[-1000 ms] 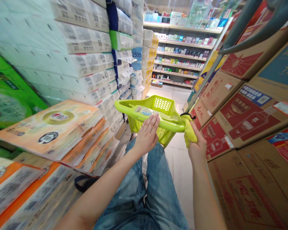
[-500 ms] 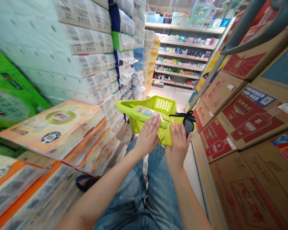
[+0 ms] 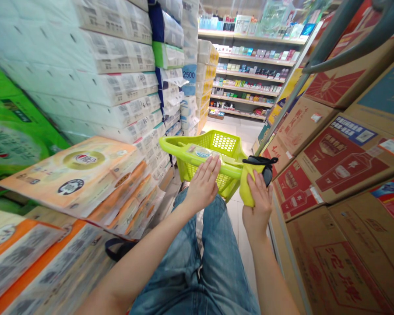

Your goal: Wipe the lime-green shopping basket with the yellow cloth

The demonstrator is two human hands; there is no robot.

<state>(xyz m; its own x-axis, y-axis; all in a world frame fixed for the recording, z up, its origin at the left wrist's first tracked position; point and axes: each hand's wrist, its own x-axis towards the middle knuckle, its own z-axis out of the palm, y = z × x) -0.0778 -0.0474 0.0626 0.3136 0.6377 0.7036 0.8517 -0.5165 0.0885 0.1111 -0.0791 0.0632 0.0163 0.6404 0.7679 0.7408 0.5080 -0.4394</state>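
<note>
A: What lies under the left hand [image 3: 202,186]?

B: The handle [image 3: 229,169] of a yellow-green basket [image 3: 205,140]. That hand is flat, its fingers straight and side by side, resting on the bar rather than curled around it.

A: And how does the basket look?

B: Glossy plastic, with its body just beyond the hand. The walls are pierced like lattice, and rounded holes show pale on the far side. A label [image 3: 202,152] with a blue and white oval sits on the handle, just ahead of the left fingertips and a little left.

A: The right hand [image 3: 258,197]?

B: It grips a yellow cloth [image 3: 247,188] by the handle's right end. The thumb is hidden. The cloth is bright and soft-looking, with black trim on top and a dark grey part to the right of the fingers. Whether it touches the handle cannot be told.

A: Around them?

B: Orange packs [image 3: 82,175] left of the left hand, cartons [image 3: 344,153] right of the right hand, stocked shelves [image 3: 256,57] well beyond both.
</note>
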